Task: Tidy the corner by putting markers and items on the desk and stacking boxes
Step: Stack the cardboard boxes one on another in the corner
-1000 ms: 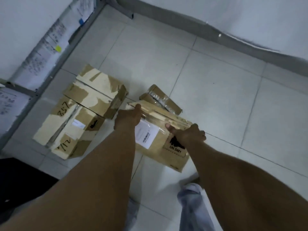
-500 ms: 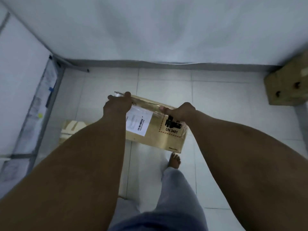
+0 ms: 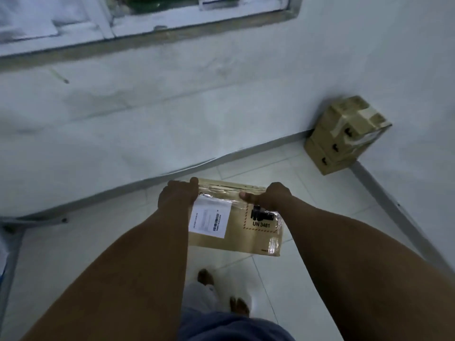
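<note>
Fingers of left hand (image 3: 178, 196) and right hand (image 3: 272, 196) clasp the cardboard box (image 3: 242, 230) above the floor (image 3: 307, 279).

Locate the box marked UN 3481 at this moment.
In the head view, the UN 3481 box is low and centre, held off the floor between the left hand and right hand, with the stacked boxes in the corner to its right.

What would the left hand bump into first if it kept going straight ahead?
Probably the wall. The left hand, gripping the box, points toward it; nothing else shows between, though depth is unclear.

Fingers behind box (image 3: 246, 232) hidden
</note>
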